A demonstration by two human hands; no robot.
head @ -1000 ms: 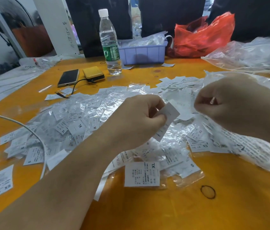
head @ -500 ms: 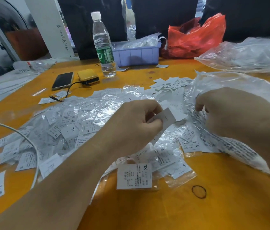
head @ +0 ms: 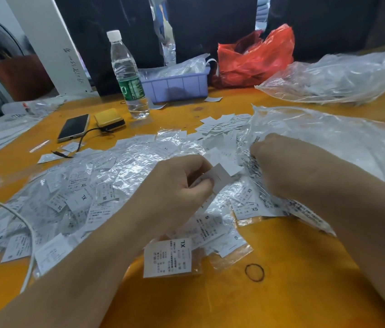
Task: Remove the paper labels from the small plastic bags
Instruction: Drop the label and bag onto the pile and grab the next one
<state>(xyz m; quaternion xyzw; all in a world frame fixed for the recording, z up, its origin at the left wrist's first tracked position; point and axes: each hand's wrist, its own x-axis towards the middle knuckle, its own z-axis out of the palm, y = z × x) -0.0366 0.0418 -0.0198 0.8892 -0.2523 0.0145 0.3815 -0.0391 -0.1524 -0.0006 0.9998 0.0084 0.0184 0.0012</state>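
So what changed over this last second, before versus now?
The right hand, raised beside the left a second ago, dropped forward into the large clear plastic bag of labelled bags; whether it grips anything is hidden. The left hand kept pinching the same white paper label. The pile and the XL label lie as before.

1. Left hand point(head: 177, 185), centre, pinches a paper label point(head: 220, 177).
2. Right hand point(head: 288, 171), at 3 o'clock, reaches into a large clear bag point(head: 328, 138).
3. Small plastic bags point(head: 106, 185) heaped at 9 o'clock.
4. Water bottle point(head: 127, 76) at 11 o'clock.
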